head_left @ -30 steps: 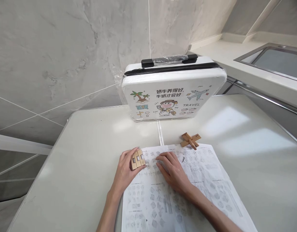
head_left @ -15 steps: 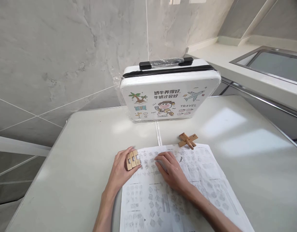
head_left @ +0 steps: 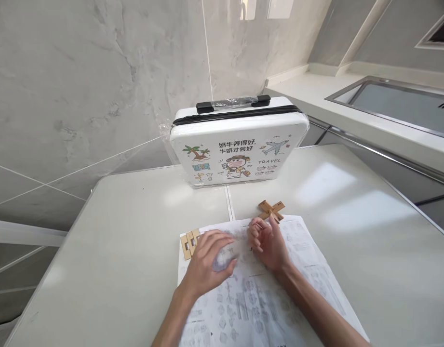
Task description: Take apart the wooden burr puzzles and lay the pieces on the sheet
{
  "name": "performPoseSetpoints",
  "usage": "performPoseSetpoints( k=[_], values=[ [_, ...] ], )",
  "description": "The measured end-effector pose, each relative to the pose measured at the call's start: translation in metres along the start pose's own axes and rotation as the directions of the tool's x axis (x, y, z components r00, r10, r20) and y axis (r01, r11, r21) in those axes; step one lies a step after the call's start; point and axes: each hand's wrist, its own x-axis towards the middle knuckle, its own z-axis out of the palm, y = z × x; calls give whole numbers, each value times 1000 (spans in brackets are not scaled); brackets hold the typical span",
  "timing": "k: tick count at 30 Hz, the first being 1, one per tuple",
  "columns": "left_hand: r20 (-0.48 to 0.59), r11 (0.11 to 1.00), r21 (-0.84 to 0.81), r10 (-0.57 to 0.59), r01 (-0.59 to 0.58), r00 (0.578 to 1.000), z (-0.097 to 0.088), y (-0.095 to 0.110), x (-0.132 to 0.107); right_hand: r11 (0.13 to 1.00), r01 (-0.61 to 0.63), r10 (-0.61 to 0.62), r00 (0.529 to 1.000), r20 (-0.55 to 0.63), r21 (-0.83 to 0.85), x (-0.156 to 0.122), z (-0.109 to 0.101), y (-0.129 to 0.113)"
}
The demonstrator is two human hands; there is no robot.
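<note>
Several slotted wooden puzzle pieces (head_left: 186, 245) lie side by side on the far left corner of a printed sheet (head_left: 229, 303). My left hand (head_left: 207, 265) is just right of them over the sheet, partly covering them. Its fingers and thumb are spread apart with nothing between them. A cross-shaped wooden puzzle assembly (head_left: 278, 207) rests at the sheet's far edge. Right in front of it is my right hand (head_left: 270, 246), palm turned inward, fingers loosely curled and thumb apart. I see nothing in it. Its fingertips hide part of the cross.
A white printed suitcase (head_left: 236, 159) in clear plastic stands at the back of the white table (head_left: 116, 241), close to the grey wall (head_left: 80, 72). To the right runs a counter (head_left: 297, 89) with an inset glass-topped panel (head_left: 398, 103).
My left hand has let go of the wooden pieces and moved right, leaving them on the sheet. My right hand has lifted and turned palm inward, closer to the cross. The view has shifted slightly.
</note>
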Motion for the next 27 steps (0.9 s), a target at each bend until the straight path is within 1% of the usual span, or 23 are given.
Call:
performPoseSetpoints(
  k=[2, 5, 8, 11, 13, 14, 16, 18, 20, 21, 23, 24, 26, 27],
  values=[
    [50, 998, -63, 14, -11, 999, 11, 6, 6, 997, 11, -10, 1000, -21, 70, 1, -3, -7],
    [133, 987, -156, -5, 26, 991, 22, 10, 12, 995, 58, -56, 998, -35, 82, 2, -7, -14],
    [149, 968, -235, -47, 82, 988, 26, 9, 12, 995, 86, -85, 996, -25, 44, 3, -9, -17],
    [148, 939, -302, -123, 163, 981, 25, 7, 10, 994, 104, -104, 995, 0, -16, 3, -9, -16],
    [165, 903, -350, -202, 249, 965, 25, 6, 8, 997, 78, -76, 996, 51, -29, 1, -7, -13],
    [170, 878, -378, -247, 294, 954, 24, 5, 7, 998, 51, -47, 994, 94, -37, 0, -6, -12],
    [155, 823, -444, -320, 356, 935, 25, 3, 5, 998, -25, 39, 975, 217, -65, -4, -5, -7],
    [108, 770, -535, -346, 348, 932, 25, 1, 4, 987, -123, 153, 921, 359, -107, -9, -4, -3],
    [75, 696, -653, -330, 296, 941, 25, -3, 4, 964, -217, 265, 841, 472, -155, -13, -5, 3],
    [85, 640, -717, -312, 276, 946, 24, -4, 4, 949, -261, 316, 795, 518, -180, -16, -5, 5],
    [165, 499, -821, -258, 278, 952, 20, -7, 5, 913, -341, 403, 688, 603, -222, -20, -5, 9],
    [218, 433, -852, -220, 295, 951, 18, -7, 6, 894, -381, 437, 624, 647, -236, -22, -4, 10],
    [299, 342, -881, -131, 326, 945, 14, -7, 7, 853, -454, 484, 506, 713, -257, -24, -2, 12],
    [321, 320, -887, -91, 333, 943, 12, -7, 6, 834, -483, 501, 462, 732, -267, -25, -1, 11]
  ],
)
